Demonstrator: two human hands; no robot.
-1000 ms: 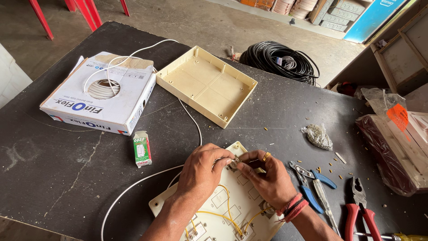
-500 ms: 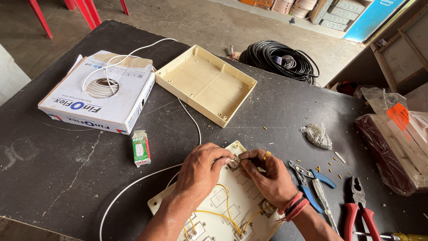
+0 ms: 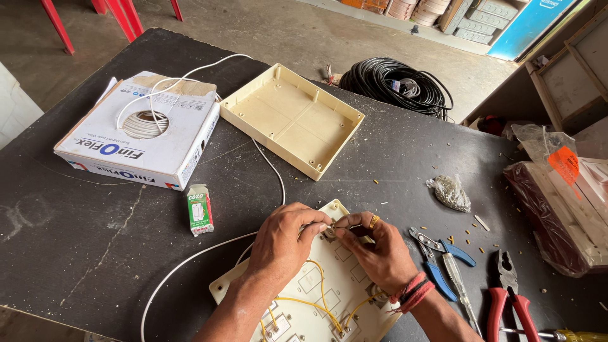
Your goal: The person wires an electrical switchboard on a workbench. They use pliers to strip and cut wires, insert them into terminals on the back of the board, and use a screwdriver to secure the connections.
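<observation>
Hands: left hand (image 3: 283, 239) and right hand (image 3: 378, 250), palms down, fingertips pinched together, meeting between the forearms.

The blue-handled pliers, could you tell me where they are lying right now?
The blue-handled pliers lie on the dark table, just right of the right hand and left of the red-handled pliers.

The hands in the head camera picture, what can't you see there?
- Small part pinched between left hand and right hand: head view, fingers cover it.
- Switch plate: near end cut off by bottom edge.
- Small bag: contents too small to tell.
</observation>
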